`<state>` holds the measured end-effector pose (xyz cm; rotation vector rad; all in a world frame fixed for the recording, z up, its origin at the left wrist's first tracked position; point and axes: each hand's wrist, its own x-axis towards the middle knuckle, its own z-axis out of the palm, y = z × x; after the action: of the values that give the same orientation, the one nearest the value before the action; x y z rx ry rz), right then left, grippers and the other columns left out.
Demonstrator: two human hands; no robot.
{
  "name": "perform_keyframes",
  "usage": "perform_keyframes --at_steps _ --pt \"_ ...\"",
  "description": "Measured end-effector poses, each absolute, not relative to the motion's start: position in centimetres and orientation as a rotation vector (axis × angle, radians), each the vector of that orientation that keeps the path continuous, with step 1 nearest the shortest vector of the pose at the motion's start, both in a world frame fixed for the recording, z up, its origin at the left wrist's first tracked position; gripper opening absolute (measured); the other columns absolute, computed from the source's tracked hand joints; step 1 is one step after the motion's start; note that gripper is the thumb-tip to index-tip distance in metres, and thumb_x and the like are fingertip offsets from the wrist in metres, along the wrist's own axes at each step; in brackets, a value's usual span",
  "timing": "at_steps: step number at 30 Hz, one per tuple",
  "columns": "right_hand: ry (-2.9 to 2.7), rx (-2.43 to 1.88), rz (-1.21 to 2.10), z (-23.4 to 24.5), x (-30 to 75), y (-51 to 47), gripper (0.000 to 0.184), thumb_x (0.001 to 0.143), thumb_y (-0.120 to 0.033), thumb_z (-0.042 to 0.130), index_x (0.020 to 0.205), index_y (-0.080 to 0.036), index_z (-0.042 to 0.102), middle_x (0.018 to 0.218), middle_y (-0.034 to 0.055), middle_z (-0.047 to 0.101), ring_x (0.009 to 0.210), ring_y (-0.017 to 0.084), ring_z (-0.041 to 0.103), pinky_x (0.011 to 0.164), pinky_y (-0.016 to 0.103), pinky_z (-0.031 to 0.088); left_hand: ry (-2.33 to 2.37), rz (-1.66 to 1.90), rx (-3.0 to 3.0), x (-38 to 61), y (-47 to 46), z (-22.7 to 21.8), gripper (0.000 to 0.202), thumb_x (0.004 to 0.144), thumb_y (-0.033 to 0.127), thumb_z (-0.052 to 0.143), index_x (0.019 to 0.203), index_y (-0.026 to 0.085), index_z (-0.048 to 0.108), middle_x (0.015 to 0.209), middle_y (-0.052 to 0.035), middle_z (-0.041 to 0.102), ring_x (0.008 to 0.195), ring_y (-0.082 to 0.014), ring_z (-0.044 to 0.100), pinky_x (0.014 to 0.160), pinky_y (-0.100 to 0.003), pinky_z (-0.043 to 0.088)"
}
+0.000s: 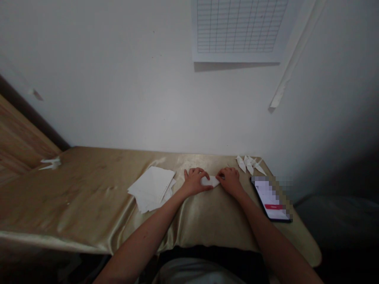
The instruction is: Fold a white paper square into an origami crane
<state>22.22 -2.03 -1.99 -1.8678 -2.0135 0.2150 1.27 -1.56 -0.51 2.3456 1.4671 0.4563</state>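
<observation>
A small folded piece of white paper (pixel 213 182) lies on the cloth-covered table between my hands. My left hand (pixel 197 182) grips its left side, thumb in front and fingers curled behind. At its right corner my right hand (pixel 229 178) pinches the paper between thumb and fingertips. Part of the paper is hidden under the fingers, so its full shape cannot be made out. To the left of my left hand lies a loose stack of white paper sheets (pixel 152 185).
Several folded white paper figures (pixel 249 164) sit at the back right, with a lit smartphone (pixel 269 199) in front of them. Another white paper piece (pixel 51 163) rests at the far left of the gold tablecloth (pixel 89 197). A wall with a gridded sheet (pixel 237 31) rises behind.
</observation>
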Motion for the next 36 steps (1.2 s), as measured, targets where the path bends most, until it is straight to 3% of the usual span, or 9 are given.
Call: perform_keyframes --at_steps 23,30,36 --pt "-1.984 -1.912 0.181 -2.08 21.52 -1.99 0.013 0.091 -0.033 0.063 0.091 -0.023 0.07 0.111 0.0099 0.07 0.117 0.032 0.051 0.105 0.054 0.03 1.482 0.403 2.34 1.55 -1.6 -0.5 0.046 0.071 0.055 0.085 0.11 0.037 0.071 0.137 -0.0041 0.056 0.137 -0.0392 0.04 0.114 -0.08 0.007" --pt "-1.977 -1.931 0.168 -1.85 21.27 -2.13 0.013 0.092 -0.033 0.063 0.092 -0.023 0.071 0.113 0.0107 0.069 0.12 0.033 0.05 0.108 0.058 0.028 1.455 0.377 2.377 1.47 -1.99 0.08 0.047 0.076 0.058 0.08 0.121 0.05 0.07 0.138 -0.0033 0.055 0.137 -0.039 0.04 0.113 -0.08 0.007" --pt "-1.986 -1.928 0.171 -1.79 21.28 -2.14 0.012 0.093 -0.032 0.063 0.095 -0.023 0.071 0.115 0.0099 0.069 0.12 0.033 0.049 0.109 0.061 0.026 1.469 0.383 2.384 1.68 -2.32 -0.14 0.043 0.078 0.059 0.079 0.118 0.048 0.073 0.138 -0.0036 0.054 0.136 -0.0375 0.04 0.116 -0.078 0.006"
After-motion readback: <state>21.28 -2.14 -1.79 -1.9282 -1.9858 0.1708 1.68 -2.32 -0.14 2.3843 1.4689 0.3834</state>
